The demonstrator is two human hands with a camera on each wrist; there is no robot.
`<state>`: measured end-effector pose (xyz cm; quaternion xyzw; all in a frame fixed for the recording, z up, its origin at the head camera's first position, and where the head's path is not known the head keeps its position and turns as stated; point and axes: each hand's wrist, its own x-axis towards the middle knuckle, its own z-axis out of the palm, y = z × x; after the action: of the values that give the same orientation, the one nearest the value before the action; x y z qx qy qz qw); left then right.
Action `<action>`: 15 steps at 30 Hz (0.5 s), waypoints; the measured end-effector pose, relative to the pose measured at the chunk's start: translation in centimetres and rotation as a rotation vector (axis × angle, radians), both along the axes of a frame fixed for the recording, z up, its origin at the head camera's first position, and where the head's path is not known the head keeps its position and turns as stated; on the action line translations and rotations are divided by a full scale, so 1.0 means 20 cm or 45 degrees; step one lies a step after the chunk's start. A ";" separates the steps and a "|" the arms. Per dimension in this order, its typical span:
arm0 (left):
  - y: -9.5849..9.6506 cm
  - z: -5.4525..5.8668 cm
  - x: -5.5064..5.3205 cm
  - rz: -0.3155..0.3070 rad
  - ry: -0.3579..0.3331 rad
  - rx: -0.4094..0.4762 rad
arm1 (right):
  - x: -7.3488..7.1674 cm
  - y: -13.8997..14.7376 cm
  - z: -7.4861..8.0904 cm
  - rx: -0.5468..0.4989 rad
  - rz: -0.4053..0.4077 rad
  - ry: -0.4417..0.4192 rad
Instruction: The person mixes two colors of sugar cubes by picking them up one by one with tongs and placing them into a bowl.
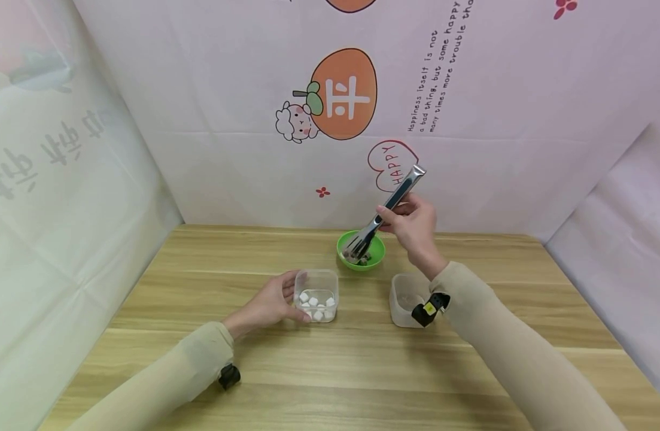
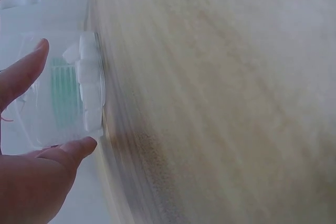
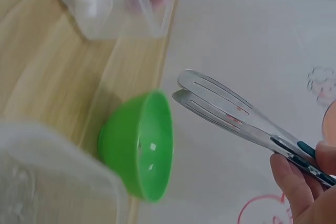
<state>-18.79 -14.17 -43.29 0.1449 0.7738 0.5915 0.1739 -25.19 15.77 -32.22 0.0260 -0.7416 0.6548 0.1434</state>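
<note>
— Above the green bowl [image 3: 118, 145], I see tongs [image 1: 398, 193]. Who has them?
— Right hand [image 1: 414, 224]. Fingers clamped on the handles, thumb opposing. Tongs slanted, working ends down, clear of the rim in the right wrist view. Narrow gap between those ends.
— Bowl position?
— Far side of the wooden surface [image 1: 319, 371], near the printed backdrop [image 1: 227, 149]. Small pieces [image 1: 364, 260] inside, too small to ID.
— Left hand [image 1: 267, 305]?
— On the clear tub [image 1: 316, 278]. Thumb at the near side, other fingers round the far side: spread apart, tub gripped between.
— Tub location, contents?
— Upright, nearer the person than the bowl, off to its left. White cubes [image 1: 330, 301] on its floor, bunched, some touching.
— Second container [image 1: 402, 314]?
— Also see-through, upright, right of the bowl and nearer the person. Black strap [image 1: 420, 317] on the right wrist hides part of it in the head view. Can't make out its contents.
</note>
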 end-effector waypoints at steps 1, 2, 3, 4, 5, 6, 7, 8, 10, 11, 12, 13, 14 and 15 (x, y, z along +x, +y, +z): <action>0.00 0.00 0.00 -0.002 0.003 0.001 | -0.01 0.01 0.00 -0.001 -0.015 -0.002; 0.00 0.00 0.00 -0.001 0.008 0.002 | -0.03 0.03 -0.01 -0.004 -0.030 -0.008; 0.00 -0.01 0.00 -0.002 0.012 0.005 | -0.04 0.04 -0.01 -0.005 -0.045 -0.015; 0.00 -0.01 0.00 0.000 0.014 0.009 | -0.06 0.05 -0.01 -0.001 -0.060 -0.024; 0.00 -0.01 0.00 0.003 0.013 0.015 | -0.07 0.06 -0.02 0.000 -0.073 -0.032; 0.00 -0.01 -0.01 0.005 0.014 0.017 | -0.08 0.06 -0.02 0.004 -0.088 -0.044; 0.00 -0.01 -0.01 0.009 0.014 0.021 | -0.09 0.07 -0.02 0.012 -0.101 -0.054; 0.00 -0.01 -0.01 0.011 0.012 0.022 | -0.10 0.08 -0.02 0.024 -0.114 -0.065; 0.00 -0.01 -0.01 0.009 0.007 0.027 | -0.11 0.09 -0.04 0.057 -0.133 -0.084; 0.00 -0.01 0.00 0.009 0.004 0.028 | -0.12 0.10 -0.04 0.072 -0.141 -0.090; 0.00 -0.01 0.00 0.006 0.002 0.029 | -0.12 0.11 -0.05 0.090 -0.149 -0.097; 0.00 -0.01 0.00 0.005 -0.001 0.032 | -0.13 0.11 -0.06 0.101 -0.154 -0.101; 0.00 -0.01 0.00 0.004 -0.003 0.033 | -0.13 0.12 -0.06 0.111 -0.158 -0.108; 0.00 -0.01 0.00 0.004 -0.006 0.036 | -0.14 0.12 -0.07 0.120 -0.161 -0.114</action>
<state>-18.78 -14.20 -43.49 0.1448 0.7653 0.6030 0.1726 -27.90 18.22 -33.66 -0.0434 -0.7773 0.6094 0.1498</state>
